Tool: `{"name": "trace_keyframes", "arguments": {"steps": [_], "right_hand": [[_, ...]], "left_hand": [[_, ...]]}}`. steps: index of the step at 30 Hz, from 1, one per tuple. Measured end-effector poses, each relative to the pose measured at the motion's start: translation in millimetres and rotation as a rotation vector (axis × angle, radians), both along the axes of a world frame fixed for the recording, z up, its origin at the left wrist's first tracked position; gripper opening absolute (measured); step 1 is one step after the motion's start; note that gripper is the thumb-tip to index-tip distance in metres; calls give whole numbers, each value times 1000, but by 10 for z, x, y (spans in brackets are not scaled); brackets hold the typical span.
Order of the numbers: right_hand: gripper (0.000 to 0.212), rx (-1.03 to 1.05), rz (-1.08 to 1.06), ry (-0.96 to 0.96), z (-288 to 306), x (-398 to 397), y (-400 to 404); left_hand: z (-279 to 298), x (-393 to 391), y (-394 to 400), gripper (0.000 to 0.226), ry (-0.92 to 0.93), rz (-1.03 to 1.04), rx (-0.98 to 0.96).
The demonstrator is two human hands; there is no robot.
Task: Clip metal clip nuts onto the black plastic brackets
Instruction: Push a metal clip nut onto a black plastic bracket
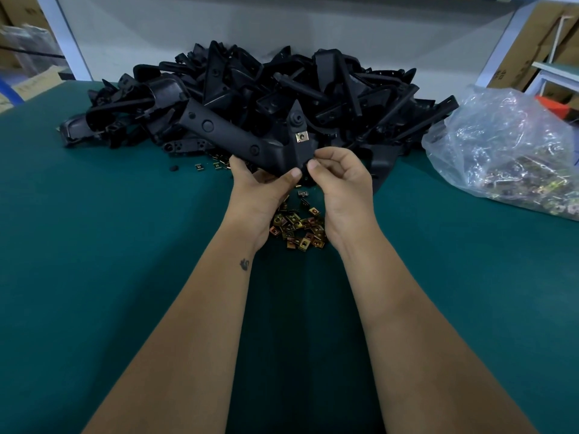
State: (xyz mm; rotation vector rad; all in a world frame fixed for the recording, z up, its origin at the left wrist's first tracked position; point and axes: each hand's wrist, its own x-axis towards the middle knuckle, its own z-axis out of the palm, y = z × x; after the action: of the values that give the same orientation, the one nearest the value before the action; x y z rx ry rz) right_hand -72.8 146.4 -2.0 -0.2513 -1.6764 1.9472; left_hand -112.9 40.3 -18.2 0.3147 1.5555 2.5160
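Note:
My left hand (260, 189) grips a long black plastic bracket (225, 133) from below, thumb on its lower corner. One brass-coloured clip nut (301, 137) sits clipped on the bracket's upright tab. My right hand (341, 180) pinches at the bracket's lower right edge with thumb and forefinger; what lies between those fingertips is hidden. Several loose clip nuts (299, 228) lie in a small heap on the green table (125, 245) under my wrists.
A big pile of black brackets (282, 86) fills the back of the table. A clear plastic bag (507, 151) holding more clip nuts lies at the right. A few stray nuts (206, 166) sit left of my hands. Cardboard boxes stand beyond the table.

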Motion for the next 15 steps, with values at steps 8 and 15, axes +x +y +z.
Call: {"name": "trace_keyframes", "arguments": {"steps": [8,15], "right_hand": [[12,179,-90,18,30,2,-122],[12,574,-186,-10,-2,45,-162]], "left_hand": [[37,-20,55,43,-111,22,153],[47,-36,36,51,-115,25,149]]}}
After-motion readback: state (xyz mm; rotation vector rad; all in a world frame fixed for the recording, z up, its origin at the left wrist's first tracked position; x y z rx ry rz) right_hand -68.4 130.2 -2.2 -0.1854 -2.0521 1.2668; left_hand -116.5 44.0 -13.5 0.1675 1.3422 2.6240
